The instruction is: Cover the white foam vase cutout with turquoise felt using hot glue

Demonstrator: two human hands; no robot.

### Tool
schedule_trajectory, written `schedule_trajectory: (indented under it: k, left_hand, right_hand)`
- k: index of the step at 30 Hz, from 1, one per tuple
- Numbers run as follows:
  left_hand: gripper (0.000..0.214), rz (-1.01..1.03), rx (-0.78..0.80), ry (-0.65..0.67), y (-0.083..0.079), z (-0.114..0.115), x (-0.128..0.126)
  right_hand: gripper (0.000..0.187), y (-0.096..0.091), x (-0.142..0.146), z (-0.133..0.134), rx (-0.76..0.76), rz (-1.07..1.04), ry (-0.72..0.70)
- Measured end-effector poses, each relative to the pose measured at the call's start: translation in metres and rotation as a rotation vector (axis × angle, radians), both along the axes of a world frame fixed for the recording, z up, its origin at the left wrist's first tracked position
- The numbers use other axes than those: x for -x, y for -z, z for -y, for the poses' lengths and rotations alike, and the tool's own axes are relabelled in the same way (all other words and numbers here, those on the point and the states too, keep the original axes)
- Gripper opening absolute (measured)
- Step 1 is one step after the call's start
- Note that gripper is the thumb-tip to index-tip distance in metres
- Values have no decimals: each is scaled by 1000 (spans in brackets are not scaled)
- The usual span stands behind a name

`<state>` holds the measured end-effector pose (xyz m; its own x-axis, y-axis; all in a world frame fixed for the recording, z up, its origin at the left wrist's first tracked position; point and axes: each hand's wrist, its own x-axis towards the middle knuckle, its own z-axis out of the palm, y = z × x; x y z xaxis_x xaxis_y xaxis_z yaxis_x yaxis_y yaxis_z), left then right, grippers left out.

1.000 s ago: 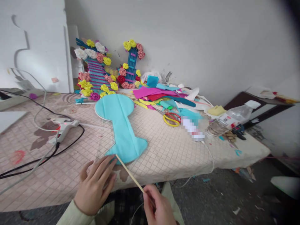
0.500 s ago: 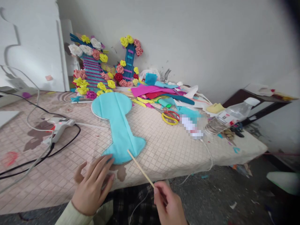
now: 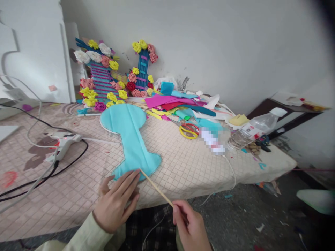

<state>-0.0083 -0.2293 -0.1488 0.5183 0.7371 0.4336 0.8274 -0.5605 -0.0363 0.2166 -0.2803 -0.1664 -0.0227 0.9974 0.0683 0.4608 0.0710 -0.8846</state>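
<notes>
A light-blue fabric-covered cutout (image 3: 131, 136) lies flat on the table, round at the far end and flared at the near end. My left hand (image 3: 117, 198) rests over its near edge, fingers stretched out and holding nothing. Between the thumb and fingers of my right hand (image 3: 190, 223) is a thin wooden stick (image 3: 158, 189), held at its near end beyond the table's front edge. The stick's far tip lies at the cutout's near part, close to my left fingertips.
A hot glue gun (image 3: 62, 141) with cables lies at left. Scissors (image 3: 188, 130), a plastic bottle (image 3: 258, 127) and a heap of coloured fabric scraps (image 3: 175, 103) are at right. Two flower-trimmed pieces (image 3: 102, 82) lean on the wall behind the patterned tablecloth (image 3: 180, 167).
My left hand has moved right along the cutout's near edge, up to the stick's tip. My right hand still holds the stick in nearly the same place.
</notes>
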Motion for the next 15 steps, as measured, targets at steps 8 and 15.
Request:
schedule_trajectory:
  k: [8,15]
  left_hand:
    - [44,57,31,-20,4,-2,2]
    - [39,122,39,-46,5,-2,-2]
  right_hand:
    - [23,5,-22,-7,12,51,113]
    - [21,2,-27,-13,1,68,47]
